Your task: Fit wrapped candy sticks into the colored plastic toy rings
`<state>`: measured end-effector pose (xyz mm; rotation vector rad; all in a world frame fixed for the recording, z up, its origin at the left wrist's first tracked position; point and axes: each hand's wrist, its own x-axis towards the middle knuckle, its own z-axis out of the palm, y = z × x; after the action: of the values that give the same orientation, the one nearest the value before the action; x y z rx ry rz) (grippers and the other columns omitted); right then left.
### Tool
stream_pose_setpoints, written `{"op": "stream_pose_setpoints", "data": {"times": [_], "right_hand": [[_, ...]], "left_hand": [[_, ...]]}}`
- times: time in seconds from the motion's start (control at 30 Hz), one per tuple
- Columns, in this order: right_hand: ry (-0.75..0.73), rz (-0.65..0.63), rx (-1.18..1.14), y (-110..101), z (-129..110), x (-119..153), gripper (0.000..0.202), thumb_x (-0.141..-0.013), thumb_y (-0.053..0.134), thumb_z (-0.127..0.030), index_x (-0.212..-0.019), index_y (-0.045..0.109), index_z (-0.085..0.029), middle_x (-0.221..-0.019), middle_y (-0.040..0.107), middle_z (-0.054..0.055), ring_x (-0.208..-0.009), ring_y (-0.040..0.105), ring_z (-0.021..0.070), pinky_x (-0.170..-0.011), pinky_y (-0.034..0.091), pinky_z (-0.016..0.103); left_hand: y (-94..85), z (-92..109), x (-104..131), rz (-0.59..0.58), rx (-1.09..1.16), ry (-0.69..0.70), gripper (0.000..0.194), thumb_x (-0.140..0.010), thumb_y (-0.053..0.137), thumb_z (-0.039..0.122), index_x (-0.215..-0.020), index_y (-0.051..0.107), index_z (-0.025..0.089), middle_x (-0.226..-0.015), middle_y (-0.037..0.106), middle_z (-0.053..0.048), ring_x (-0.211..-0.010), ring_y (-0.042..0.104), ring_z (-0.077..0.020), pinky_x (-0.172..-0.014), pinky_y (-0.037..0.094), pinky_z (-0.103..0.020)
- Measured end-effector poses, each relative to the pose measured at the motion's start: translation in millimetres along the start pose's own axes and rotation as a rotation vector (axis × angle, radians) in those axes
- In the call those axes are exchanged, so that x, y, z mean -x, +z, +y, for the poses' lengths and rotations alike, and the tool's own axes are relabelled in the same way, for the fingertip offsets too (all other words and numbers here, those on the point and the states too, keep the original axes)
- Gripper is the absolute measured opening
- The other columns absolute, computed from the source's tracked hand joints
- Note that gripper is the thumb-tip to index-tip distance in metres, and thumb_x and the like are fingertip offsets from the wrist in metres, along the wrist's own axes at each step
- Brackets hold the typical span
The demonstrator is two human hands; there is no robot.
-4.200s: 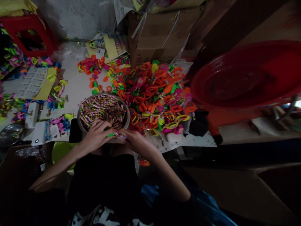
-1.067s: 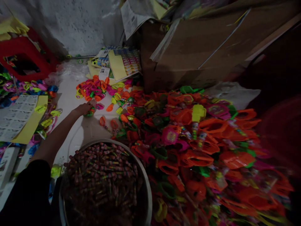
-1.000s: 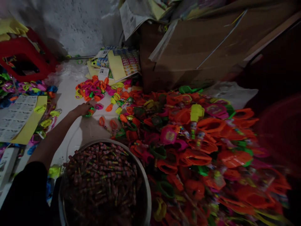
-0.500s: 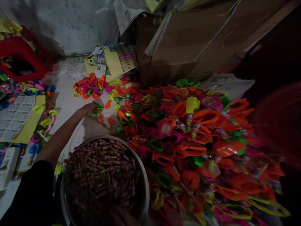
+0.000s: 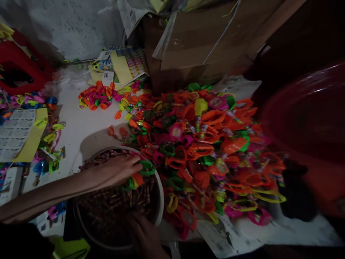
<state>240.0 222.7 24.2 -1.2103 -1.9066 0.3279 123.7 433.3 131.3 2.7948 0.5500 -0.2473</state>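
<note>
My left hand (image 5: pixel 120 171) is over a round metal bowl (image 5: pixel 161 201), its fingers closed around several small plastic toy watches (image 5: pixel 137 178) in green, orange and yellow. Small wrapped candy rolls (image 5: pixel 107 212) fill the bowl. My right hand (image 5: pixel 145 232) reaches into the near right side of the bowl among the rolls; its fingertips are dark and partly hidden. Right of the bowl lies a wide heap of orange, pink, green and yellow plastic toy watches (image 5: pixel 201 151), some with candy rolls attached.
A smaller pile of toy watches (image 5: pixel 98 95) lies at the back of the white table (image 5: pixel 70 126), near printed sheets (image 5: pixel 124 66). A cardboard box (image 5: pixel 194 43) stands behind. At left are a red stool (image 5: pixel 29 79) and label sheets (image 5: pixel 18 133); a red basin (image 5: pixel 304 118) is at right.
My left hand has come back from the far table to above the bowl, carrying toy watches. My right hand remains in the bowl. The view has shifted to the right.
</note>
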Motion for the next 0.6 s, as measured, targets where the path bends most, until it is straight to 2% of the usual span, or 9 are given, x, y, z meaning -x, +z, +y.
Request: {"op": "stream_pose_setpoints", "data": {"times": [0.07, 0.13, 0.2, 0.27, 0.4, 0.5, 0.57, 0.6], "right_hand": [[0.005, 0.008, -0.004, -3, -3, -3, 0.025, -0.093, 0.037, -0.013, -0.108, 0.057, -0.013, -0.089, 0.070, 0.012, -0.079, 0.068, 0.0164, -0.062, 0.057, 0.024], [-0.001, 0.003, -0.027, -6, -4, -6, 0.024, -0.093, 0.037, -0.013, -0.107, 0.056, -0.013, -0.089, 0.070, 0.011, -0.079, 0.067, 0.0161, -0.063, 0.056, 0.024], [-0.014, 0.000, -0.041, -7, -5, -8, 0.021, -0.093, 0.038, -0.012, -0.107, 0.055, -0.013, -0.089, 0.070, 0.010, -0.079, 0.067, 0.0159, -0.063, 0.056, 0.024], [-0.032, -0.001, -0.041, -7, -5, -8, 0.020, -0.093, 0.040, -0.012, -0.107, 0.054, -0.013, -0.090, 0.070, 0.010, -0.078, 0.066, 0.0158, -0.062, 0.055, 0.024], [-0.025, 0.001, -0.039, -3, -5, -5, 0.021, -0.093, 0.041, -0.013, -0.110, 0.053, -0.013, -0.090, 0.069, 0.010, -0.080, 0.066, 0.0157, -0.064, 0.055, 0.025], [-0.007, -0.016, -0.038, -2, -6, -4, 0.023, -0.093, 0.039, -0.014, -0.111, 0.053, -0.013, -0.091, 0.068, 0.011, -0.082, 0.066, 0.0158, -0.067, 0.056, 0.025], [-0.007, -0.015, -0.025, -2, -7, -5, 0.023, -0.093, 0.039, -0.014, -0.111, 0.053, -0.013, -0.092, 0.068, 0.011, -0.082, 0.066, 0.0162, -0.067, 0.056, 0.025], [-0.006, -0.007, -0.015, -2, -7, -5, 0.022, -0.093, 0.039, -0.013, -0.110, 0.054, -0.013, -0.093, 0.068, 0.011, -0.082, 0.066, 0.0164, -0.068, 0.056, 0.025]], "left_hand": [[8.8, 18, -3, -0.035, -0.023, 0.052, 0.034, -0.076, 0.050, 0.008, -0.106, 0.057, 0.022, -0.123, 0.056, -0.012, -0.108, 0.058, -0.0247, -0.088, 0.048, -0.034], [12.9, 26, -2, -0.086, -0.028, 0.044, 0.039, -0.071, 0.053, 0.005, -0.106, 0.057, 0.020, -0.124, 0.055, -0.014, -0.105, 0.060, -0.0259, -0.084, 0.050, -0.035], [13.8, 27, 1, -0.132, -0.025, 0.008, 0.046, -0.066, 0.054, 0.004, -0.109, 0.055, 0.019, -0.125, 0.054, -0.015, -0.106, 0.060, -0.0268, -0.081, 0.052, -0.035], [13.9, 25, 4, -0.127, -0.016, -0.022, 0.052, -0.064, 0.053, 0.003, -0.114, 0.052, 0.017, -0.126, 0.054, -0.016, -0.111, 0.058, -0.0280, -0.083, 0.052, -0.035], [14.7, 22, 5, -0.064, 0.013, -0.014, 0.063, -0.066, 0.056, 0.008, -0.128, 0.044, 0.014, -0.138, 0.045, -0.019, -0.128, 0.045, -0.0302, -0.098, 0.045, -0.038], [9.0, 22, 7, -0.084, 0.049, 0.046, 0.071, -0.066, 0.063, 0.015, -0.133, 0.043, 0.019, -0.146, 0.039, -0.017, -0.133, 0.039, -0.0298, -0.104, 0.040, -0.039], [-1.9, 19, 9, -0.099, 0.079, 0.081, 0.071, -0.067, 0.066, 0.021, -0.134, 0.044, 0.025, -0.148, 0.037, -0.011, -0.132, 0.042, -0.0265, -0.103, 0.040, -0.035], [-9.1, 14, 9, -0.076, 0.086, 0.062, 0.067, -0.069, 0.067, 0.024, -0.132, 0.047, 0.029, -0.147, 0.041, -0.007, -0.129, 0.046, -0.0237, -0.101, 0.041, -0.031]]}}
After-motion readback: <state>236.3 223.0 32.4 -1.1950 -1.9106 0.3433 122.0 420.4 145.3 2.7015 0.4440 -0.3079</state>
